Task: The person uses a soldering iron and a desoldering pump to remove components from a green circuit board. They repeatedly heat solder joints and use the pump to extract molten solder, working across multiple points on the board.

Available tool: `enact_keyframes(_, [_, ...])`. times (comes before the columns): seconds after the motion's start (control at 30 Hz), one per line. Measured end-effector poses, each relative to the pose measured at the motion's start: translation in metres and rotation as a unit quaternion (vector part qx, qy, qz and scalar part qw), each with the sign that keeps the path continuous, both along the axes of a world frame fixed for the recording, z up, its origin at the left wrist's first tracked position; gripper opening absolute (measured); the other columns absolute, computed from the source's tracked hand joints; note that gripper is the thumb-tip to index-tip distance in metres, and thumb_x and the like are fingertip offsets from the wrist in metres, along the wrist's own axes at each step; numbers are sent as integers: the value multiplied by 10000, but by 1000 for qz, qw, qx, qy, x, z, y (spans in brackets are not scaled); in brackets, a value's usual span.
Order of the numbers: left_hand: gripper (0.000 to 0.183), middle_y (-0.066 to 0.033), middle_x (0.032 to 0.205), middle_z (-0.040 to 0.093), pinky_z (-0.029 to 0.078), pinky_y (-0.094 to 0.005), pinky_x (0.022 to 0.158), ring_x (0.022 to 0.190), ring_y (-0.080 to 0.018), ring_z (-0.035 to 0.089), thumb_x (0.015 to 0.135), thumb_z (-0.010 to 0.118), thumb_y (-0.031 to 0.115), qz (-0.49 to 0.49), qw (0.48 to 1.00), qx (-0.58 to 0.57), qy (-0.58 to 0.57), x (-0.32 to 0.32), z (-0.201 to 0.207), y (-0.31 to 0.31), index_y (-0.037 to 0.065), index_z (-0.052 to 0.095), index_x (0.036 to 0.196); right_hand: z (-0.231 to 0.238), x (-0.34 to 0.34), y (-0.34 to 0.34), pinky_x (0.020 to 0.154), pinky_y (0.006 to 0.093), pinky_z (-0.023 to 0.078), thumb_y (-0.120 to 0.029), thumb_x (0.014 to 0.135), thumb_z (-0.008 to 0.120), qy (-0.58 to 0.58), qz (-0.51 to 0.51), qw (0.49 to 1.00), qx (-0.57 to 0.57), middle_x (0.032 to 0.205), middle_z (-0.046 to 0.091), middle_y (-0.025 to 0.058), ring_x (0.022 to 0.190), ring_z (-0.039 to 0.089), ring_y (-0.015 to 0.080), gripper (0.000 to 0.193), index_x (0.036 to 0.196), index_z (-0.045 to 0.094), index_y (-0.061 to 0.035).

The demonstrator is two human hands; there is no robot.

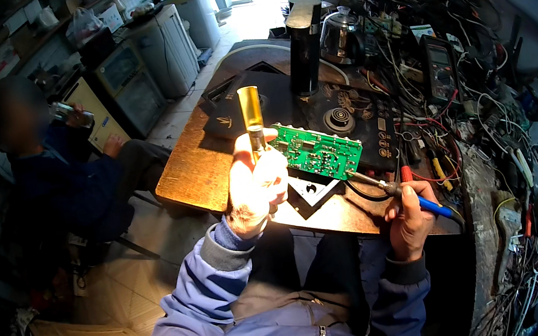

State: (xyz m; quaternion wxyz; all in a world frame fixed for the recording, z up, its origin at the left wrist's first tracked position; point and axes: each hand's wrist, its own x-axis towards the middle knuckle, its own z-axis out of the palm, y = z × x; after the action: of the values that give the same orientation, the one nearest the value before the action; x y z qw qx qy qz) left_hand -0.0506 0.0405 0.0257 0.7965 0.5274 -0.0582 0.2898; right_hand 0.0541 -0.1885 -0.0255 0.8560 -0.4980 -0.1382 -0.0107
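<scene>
My left hand (255,184) is closed around a translucent yellow tube (250,108) that stands upright, with a metallic lower part. The same hand grips the left end of a green circuit board (319,151), tilted with its solder joints showing; some fingers are hidden or washed out by bright light. In my right hand (411,222) is a soldering iron (433,204) with a blue handle, held like a pen. Its metal tip meets the lower right edge of the board, or lies very close to it.
Under the board, a black cooktop panel (364,129) lies on the wooden table (190,173). A tall black appliance (304,51) and a glass kettle (340,32) stand behind. Tangled cables and a multimeter (439,66) crowd the right. A seated person (69,177) is at left.
</scene>
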Motion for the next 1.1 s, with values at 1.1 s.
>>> enact_keyframes(1.1, [295,-259,1099,643,528,-449,881,1024,-378,644,875,678,87,183,900,352,-180,-2,-29,-38,-47,575,1116,-3,1,0,466,242,451,-100,894,615,0,-9,1000,-21,669,555,57,489,510,111,125,914,557,9])
